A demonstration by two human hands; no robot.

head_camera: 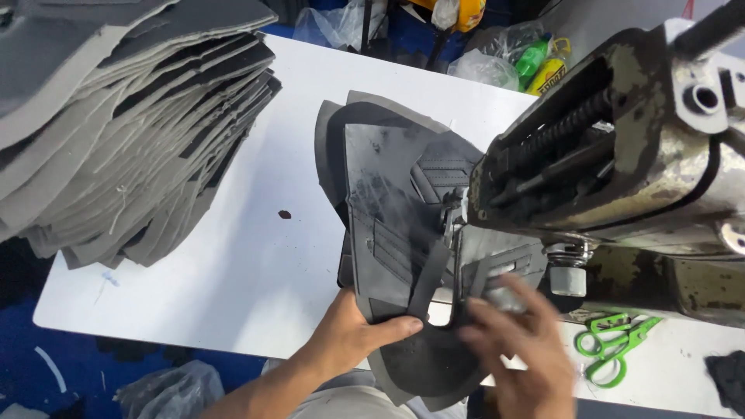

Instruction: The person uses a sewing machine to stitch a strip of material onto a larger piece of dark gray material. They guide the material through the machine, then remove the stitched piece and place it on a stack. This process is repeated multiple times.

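Needle hidden behind sewing machine (613, 147)

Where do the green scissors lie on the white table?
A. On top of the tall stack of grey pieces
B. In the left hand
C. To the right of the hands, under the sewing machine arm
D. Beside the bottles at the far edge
C: the green scissors lie on the white table just right of the right hand, below the sewing machine.

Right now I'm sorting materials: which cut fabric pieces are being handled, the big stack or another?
The dark piece at the sewing machine; left hand grips its near edge. The grey stack sits untouched, far left.
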